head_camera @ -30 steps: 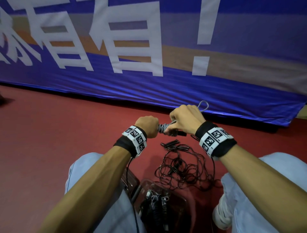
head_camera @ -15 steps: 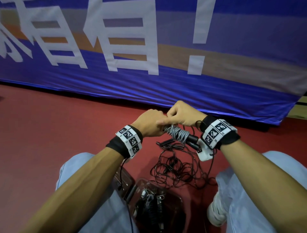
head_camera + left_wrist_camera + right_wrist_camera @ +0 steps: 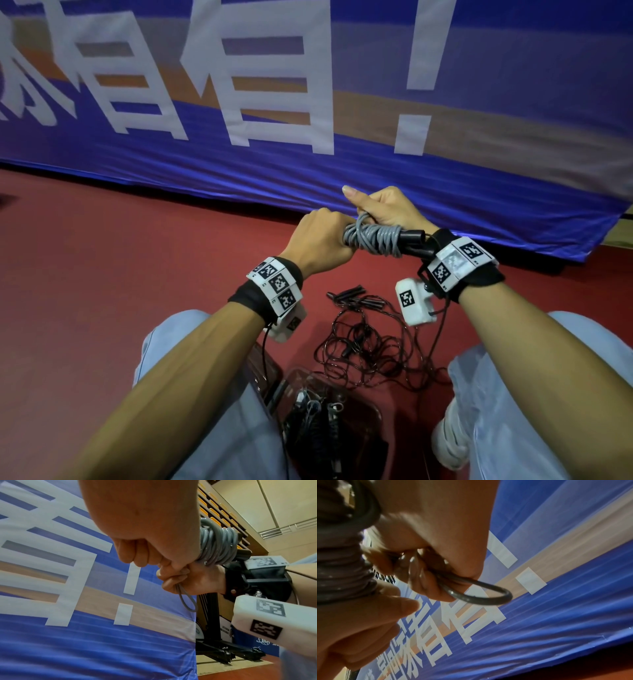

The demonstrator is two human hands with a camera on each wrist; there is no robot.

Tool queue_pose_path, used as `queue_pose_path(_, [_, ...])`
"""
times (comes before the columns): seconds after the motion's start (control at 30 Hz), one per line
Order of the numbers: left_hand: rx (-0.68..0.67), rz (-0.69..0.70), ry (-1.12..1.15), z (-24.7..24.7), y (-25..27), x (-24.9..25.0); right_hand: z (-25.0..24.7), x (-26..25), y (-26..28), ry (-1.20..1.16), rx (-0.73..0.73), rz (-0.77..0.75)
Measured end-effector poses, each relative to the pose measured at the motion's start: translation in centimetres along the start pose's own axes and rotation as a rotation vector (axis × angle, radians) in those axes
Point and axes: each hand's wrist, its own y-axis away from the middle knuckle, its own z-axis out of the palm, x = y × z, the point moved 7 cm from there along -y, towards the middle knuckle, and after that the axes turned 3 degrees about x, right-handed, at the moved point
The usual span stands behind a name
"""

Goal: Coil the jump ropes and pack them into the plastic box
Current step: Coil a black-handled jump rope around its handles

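Left hand (image 3: 318, 240): fingers curled in a fist round the left end of the grey rope (image 3: 375, 238); held above the floor (image 3: 102, 274).
Right hand (image 3: 387, 209): fingers curled, pinching a short loop (image 3: 481, 595) of the rope; thumb points up and left.
Grey rope: wound in tight turns round black handles (image 3: 412, 240), held between both hands, clear of the floor.
Black ropes (image 3: 370, 353): loose tangle on the floor between the knees, below the hands, just beyond the box (image 3: 370, 407).
Box: clear plastic, at the lower edge of the head view between the legs; dark coiled ropes lie inside.
Banner (image 3: 308, 164): blue, its bottom edge meets the floor just behind the hands.
Open room: bare floor to the left of the left arm; banner closes off the far side.
Change: bundle was tilted down to the right half a second ago, now lies nearer level; right thumb, then tucked, is now raised; hands sit slightly higher against the banner.
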Motion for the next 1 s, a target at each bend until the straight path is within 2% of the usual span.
queue_pose_path(0.1, [0.012, -0.013, 0.088, 0.1, -0.1, -0.1, -0.2, 0.6, -0.3, 0.012, -0.029, 0.03])
queue_pose_path(0.2, [0.092, -0.069, 0.244, -0.4, -0.3, -0.9, -0.9, 2.1, -0.3, 0.204, -0.025, 0.058])
queue_pose_path(0.33, [0.191, -0.162, 0.382, -0.9, -0.4, -1.6, -0.5, 2.1, -0.3, 0.185, 0.043, 0.037])
queue_pose_path(0.43, [0.27, -0.314, 0.471, -0.9, -0.5, -3.2, -0.5, 2.4, -0.3, 0.204, 0.133, 0.057])
queue_pose_path(0.53, [0.301, -0.485, 0.463, -0.7, -0.4, -5.3, 0.6, 1.8, 0.0, 0.403, 0.163, -0.01])
queue_pose_path(0.67, [0.269, -0.605, 0.412, -0.1, 0.0, -6.7, 3.2, 2.0, 0.2, 0.531, 0.148, -0.005])
queue_pose_path(0.8, [0.143, -0.696, 0.307, 1.0, 0.6, -7.7, 5.6, 1.7, 2.1, 0.845, 0.126, -0.054])
queue_pose_path(1.0, [-0.001, -0.691, 0.208, 2.6, 0.9, -7.9, 7.7, 0.3, 4.7, 1.166, 0.078, -0.226])
